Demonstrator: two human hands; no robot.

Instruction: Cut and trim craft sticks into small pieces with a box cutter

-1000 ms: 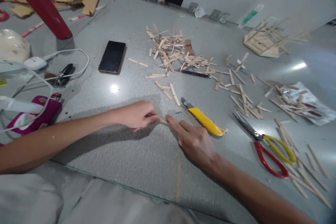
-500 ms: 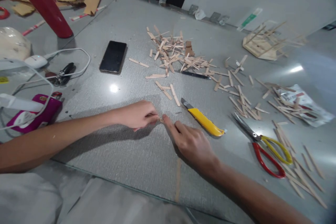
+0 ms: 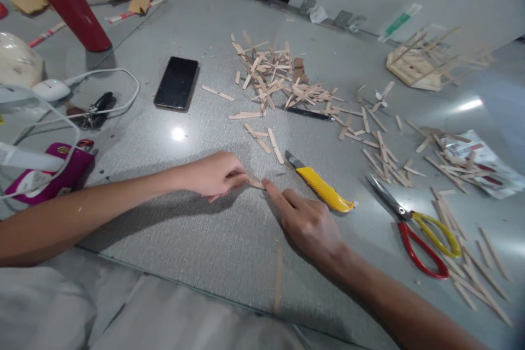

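Note:
Between my hands is a short flat wooden stick, low over the table. My left hand is closed, pinching the stick's left end with thumb and forefinger. At its right end, the fingertips of my right hand are closed on the stick; the thumb is mostly hidden. A yellow box cutter with its blade out lies just beyond my right hand. Beyond my hands lie a few loose sticks, and behind those a heap of short wooden sticks.
Scissors with red and yellow handles lie at the right, near long sticks. A phone and a black pen lie farther back. Cables, a purple object and a red post occupy the left. A wooden stick structure stands back right.
My fingertips have moved slightly apart, the right hand shifting right, and more of the stick shows between them. The whole view has shifted a little.

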